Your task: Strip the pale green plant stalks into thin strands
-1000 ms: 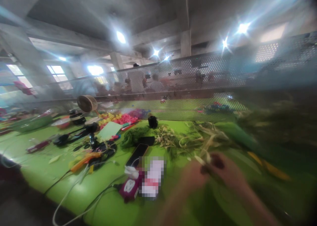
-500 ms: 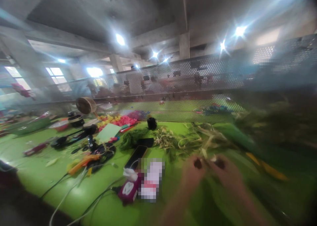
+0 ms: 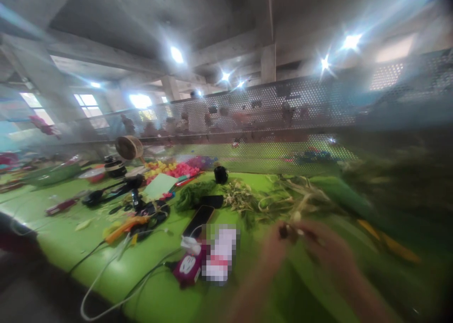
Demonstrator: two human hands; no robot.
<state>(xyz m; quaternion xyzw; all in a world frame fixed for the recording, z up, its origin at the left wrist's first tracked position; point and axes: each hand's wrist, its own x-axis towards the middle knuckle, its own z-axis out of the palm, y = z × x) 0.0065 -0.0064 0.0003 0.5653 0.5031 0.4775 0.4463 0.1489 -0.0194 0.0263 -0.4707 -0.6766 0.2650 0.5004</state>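
Over the right part of the green table, my left hand [image 3: 276, 243] and my right hand [image 3: 321, 240] meet at the fingertips. Both have their fingers closed in a pinch. Small pale and dark bits show between them, too blurred to name. Just beyond the hands lie long pale-green strands [image 3: 307, 195], which look like artificial stems or leaves. A heap of small cream-and-green pieces [image 3: 240, 196] sits to their left.
Left of my hands lie a phone [image 3: 200, 220], a purple box [image 3: 189, 266] with cables, and an orange-handled glue gun [image 3: 127, 229]. Farther back are a black cup [image 3: 221, 174], pink and yellow pieces [image 3: 177, 169] and a perforated metal screen [image 3: 240, 148]. Dark greenery [image 3: 396, 181] fills the right.
My hands have drawn closer together, and the fingertips now meet. The whole view has shifted slightly, with the table's things appearing a little farther right.
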